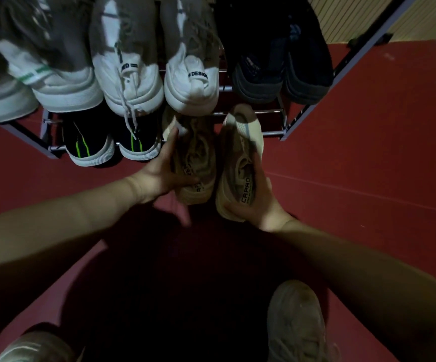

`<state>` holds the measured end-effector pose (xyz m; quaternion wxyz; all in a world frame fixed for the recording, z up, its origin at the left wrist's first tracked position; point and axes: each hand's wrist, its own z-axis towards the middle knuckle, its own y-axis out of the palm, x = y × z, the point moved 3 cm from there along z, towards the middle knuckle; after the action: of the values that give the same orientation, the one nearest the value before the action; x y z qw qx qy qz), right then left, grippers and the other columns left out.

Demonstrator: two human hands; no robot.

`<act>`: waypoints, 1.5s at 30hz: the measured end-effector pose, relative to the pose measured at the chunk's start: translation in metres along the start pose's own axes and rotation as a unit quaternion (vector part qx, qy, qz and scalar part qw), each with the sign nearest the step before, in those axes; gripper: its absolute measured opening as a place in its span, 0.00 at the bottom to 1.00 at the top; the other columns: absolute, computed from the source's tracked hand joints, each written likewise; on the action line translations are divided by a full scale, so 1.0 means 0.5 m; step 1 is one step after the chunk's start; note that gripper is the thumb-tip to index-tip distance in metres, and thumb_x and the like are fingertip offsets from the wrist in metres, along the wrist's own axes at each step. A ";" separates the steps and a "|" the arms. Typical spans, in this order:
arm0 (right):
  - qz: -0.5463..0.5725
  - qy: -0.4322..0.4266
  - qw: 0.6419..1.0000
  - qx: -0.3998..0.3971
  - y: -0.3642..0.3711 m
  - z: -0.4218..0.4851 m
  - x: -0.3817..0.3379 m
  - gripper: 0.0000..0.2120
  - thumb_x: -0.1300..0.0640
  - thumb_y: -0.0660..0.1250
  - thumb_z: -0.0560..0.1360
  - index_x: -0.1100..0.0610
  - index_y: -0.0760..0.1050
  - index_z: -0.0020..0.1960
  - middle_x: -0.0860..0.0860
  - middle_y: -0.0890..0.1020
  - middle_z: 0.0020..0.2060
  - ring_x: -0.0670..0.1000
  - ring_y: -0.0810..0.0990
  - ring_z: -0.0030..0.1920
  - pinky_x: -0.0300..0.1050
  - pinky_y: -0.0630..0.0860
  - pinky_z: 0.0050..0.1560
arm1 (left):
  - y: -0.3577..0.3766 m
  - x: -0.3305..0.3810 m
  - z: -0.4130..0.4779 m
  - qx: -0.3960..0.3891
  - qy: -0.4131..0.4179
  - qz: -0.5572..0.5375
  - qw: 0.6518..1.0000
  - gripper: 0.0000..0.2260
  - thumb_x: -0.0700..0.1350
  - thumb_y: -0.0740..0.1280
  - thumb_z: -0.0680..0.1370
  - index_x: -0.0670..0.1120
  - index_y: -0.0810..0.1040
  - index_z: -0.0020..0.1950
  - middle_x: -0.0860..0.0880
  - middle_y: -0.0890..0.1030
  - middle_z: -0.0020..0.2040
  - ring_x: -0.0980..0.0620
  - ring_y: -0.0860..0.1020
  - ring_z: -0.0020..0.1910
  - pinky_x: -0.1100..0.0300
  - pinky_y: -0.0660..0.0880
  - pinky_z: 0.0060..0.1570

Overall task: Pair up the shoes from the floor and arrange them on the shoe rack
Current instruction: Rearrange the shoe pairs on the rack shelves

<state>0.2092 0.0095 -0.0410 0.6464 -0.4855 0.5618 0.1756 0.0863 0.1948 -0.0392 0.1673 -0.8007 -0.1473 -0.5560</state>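
Two beige sneakers point toward the metal shoe rack (294,124). My left hand (163,171) grips the left beige sneaker (198,158) by its side and heel. My right hand (258,202) holds the right beige sneaker (237,163) around its heel, thumb under the sole edge. Both toes reach the rack's lower tier, to the right of a black pair with green stripes (112,142). On the upper tier stand white sneakers (133,74) and a dark pair (282,66).
The floor (368,165) is dark red. At the bottom of the view are my own feet in pale sneakers (297,325), one left and one right. A ribbed beige wall (355,17) stands behind the rack at top right.
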 end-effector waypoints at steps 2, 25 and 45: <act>-0.008 -0.010 1.000 -0.009 0.002 0.034 -0.007 0.52 0.55 0.76 0.64 0.58 0.46 0.76 0.44 0.68 0.66 0.37 0.68 0.67 0.37 0.68 0.66 | -0.017 0.008 0.028 0.030 0.024 0.017 0.999 0.48 0.30 0.73 0.68 0.46 0.44 0.77 0.53 0.59 0.74 0.61 0.62 0.69 0.70 0.68 0.62; -0.141 0.094 0.985 -0.044 -0.128 0.215 0.048 0.54 0.58 0.76 0.68 0.50 0.39 0.77 0.59 0.56 0.72 0.56 0.57 0.73 0.42 0.55 0.66 | 0.015 0.049 0.198 0.068 0.053 0.244 0.966 0.34 0.51 0.77 0.65 0.40 0.71 0.66 0.41 0.74 0.65 0.45 0.71 0.66 0.56 0.65 0.67; -0.175 0.044 0.983 -0.034 -0.081 0.199 0.054 0.60 0.38 0.70 0.63 0.61 0.34 0.76 0.56 0.60 0.72 0.53 0.60 0.73 0.52 0.59 0.73 | 0.031 -0.028 0.117 0.109 0.024 0.447 0.888 0.33 0.55 0.65 0.76 0.45 0.56 0.75 0.44 0.58 0.75 0.39 0.49 0.76 0.39 0.45 0.71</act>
<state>0.3039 0.0640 -0.0579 0.6246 -0.6058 0.4895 0.0571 0.1373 0.2052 -0.0729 0.4880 -0.7451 0.1703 -0.4215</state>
